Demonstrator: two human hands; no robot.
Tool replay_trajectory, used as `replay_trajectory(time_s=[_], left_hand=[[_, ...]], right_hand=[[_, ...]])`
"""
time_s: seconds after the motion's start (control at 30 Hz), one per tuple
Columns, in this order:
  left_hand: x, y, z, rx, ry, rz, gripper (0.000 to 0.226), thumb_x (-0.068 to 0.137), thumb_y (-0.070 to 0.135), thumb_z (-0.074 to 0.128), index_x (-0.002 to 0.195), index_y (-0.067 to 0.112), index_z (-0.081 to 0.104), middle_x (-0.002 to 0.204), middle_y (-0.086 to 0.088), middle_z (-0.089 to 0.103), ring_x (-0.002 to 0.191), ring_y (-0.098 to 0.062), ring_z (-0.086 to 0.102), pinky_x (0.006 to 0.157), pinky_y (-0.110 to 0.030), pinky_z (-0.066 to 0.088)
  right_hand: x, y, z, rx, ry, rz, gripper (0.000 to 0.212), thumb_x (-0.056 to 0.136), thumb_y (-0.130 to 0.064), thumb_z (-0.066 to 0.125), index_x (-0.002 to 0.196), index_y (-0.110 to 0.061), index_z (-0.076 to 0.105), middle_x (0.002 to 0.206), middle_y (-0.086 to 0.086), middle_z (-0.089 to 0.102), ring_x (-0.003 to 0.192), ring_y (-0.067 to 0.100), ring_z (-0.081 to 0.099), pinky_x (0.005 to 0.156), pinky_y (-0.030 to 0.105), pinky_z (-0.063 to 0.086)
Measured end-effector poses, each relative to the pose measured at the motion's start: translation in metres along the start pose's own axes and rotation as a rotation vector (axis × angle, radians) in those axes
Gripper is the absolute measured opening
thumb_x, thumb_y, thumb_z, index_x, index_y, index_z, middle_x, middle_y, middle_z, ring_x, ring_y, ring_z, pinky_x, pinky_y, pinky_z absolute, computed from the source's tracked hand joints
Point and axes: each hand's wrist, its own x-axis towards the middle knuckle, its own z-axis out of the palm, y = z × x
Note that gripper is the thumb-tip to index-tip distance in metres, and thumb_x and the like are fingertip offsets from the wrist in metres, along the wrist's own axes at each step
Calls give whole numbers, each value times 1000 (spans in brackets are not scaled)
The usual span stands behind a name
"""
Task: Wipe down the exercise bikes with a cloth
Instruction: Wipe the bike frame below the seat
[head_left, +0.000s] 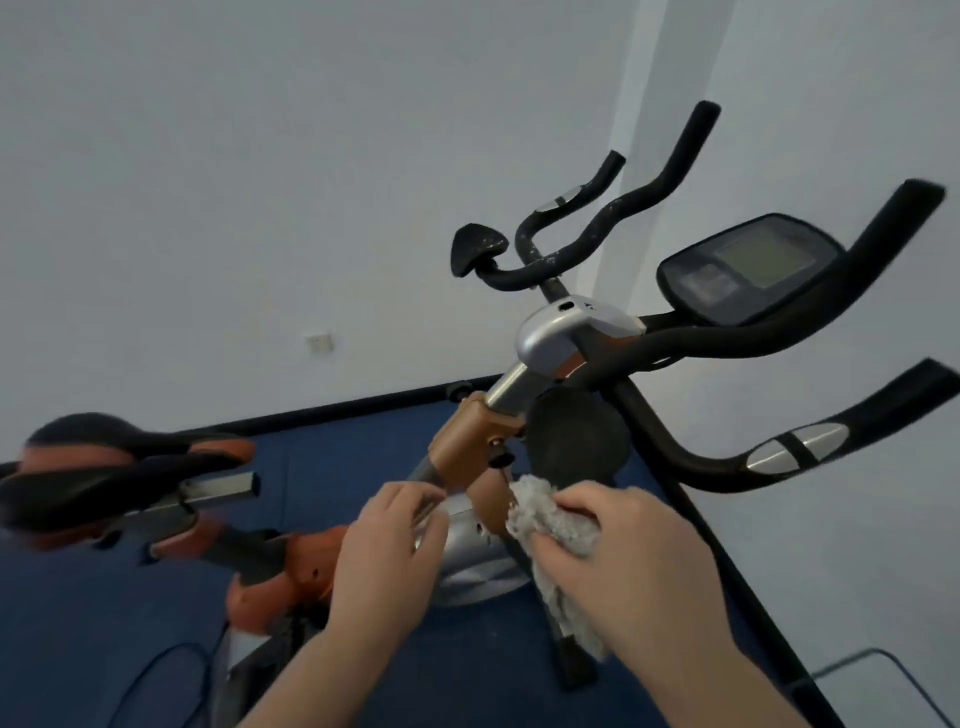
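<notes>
Right hand (631, 551) bunches the grey cloth (558, 525) against the orange frame post (475, 441), left hand (387, 540) resting loose-fingered beside it; you're mid-wipe low down, handlebars (727, 332), console (748, 267) and saddle (104, 467) likely remaining.

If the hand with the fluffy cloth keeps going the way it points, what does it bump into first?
Probably the orange frame post. The right hand points up and left, and its grey cloth already looks pressed against that post, though depth is hard to judge.
</notes>
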Motion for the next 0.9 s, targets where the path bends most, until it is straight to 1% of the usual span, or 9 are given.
replay_trajectory(time_s=[0.1,0.17,0.3,0.43,0.53,0.63,0.77,0.83,0.9], left_hand=[[-22,-26,-25,54,44,-56,11,88,25,59,96,33,61,98,20,54,91,-2,53,76,-17,41],[-39,-44,-38,79,59,-100,10,89,28,57,96,35,60,98,22,53,91,1,52,72,-11,36],[-91,-89,-72,137,83,-210,11,91,31,54,100,35,58,103,20,53,88,-1,52,72,-22,45],[-152,-134,-121,151,138,-313,18,92,30,54,108,31,59,111,16,54,96,-7,55,81,-30,48],[-196,-163,-165,171,206,-358,17,92,31,53,108,30,59,110,16,55,99,-6,54,84,-29,46],[-236,-189,-210,172,277,-389,20,92,33,52,110,31,58,112,18,54,102,-6,52,88,-29,45],[-275,-216,-256,158,372,-431,19,91,32,53,110,31,58,111,18,53,104,-5,52,91,-32,46],[-288,-226,-273,167,408,-448,19,91,31,54,110,30,58,110,18,54,103,-6,53,89,-31,47],[-299,-240,-290,174,436,-470,18,91,32,54,109,31,58,110,19,54,102,-5,53,88,-30,47]], right_hand=[[-11,-28,24,26,-35,-86,30,69,-50,67,97,-41,63,75,-20,44,78,3,51,58,20,41],[-18,-45,43,53,-51,-129,29,69,-47,67,98,-39,65,77,-21,47,82,3,52,59,20,40],[-42,-90,87,96,-91,-189,31,71,-44,66,100,-36,66,88,-16,62,86,4,55,64,19,41],[-80,-146,128,147,-145,-238,37,72,-46,64,106,-34,64,95,-12,65,91,8,58,74,28,51],[-114,-192,148,172,-120,-272,33,71,-45,68,101,-33,66,87,-12,64,85,11,59,66,26,48],[-145,-237,169,185,-113,-321,30,71,-47,70,97,-34,67,77,-19,51,79,7,57,59,21,40],[-176,-281,193,223,-197,-383,32,73,-54,65,100,-36,65,86,-17,63,81,3,57,62,20,44],[-186,-300,201,227,-220,-414,34,73,-55,64,101,-36,64,91,-16,63,86,3,57,65,20,45],[-191,-323,211,236,-230,-444,32,72,-55,64,99,-37,64,86,-18,60,84,2,55,63,21,46]])
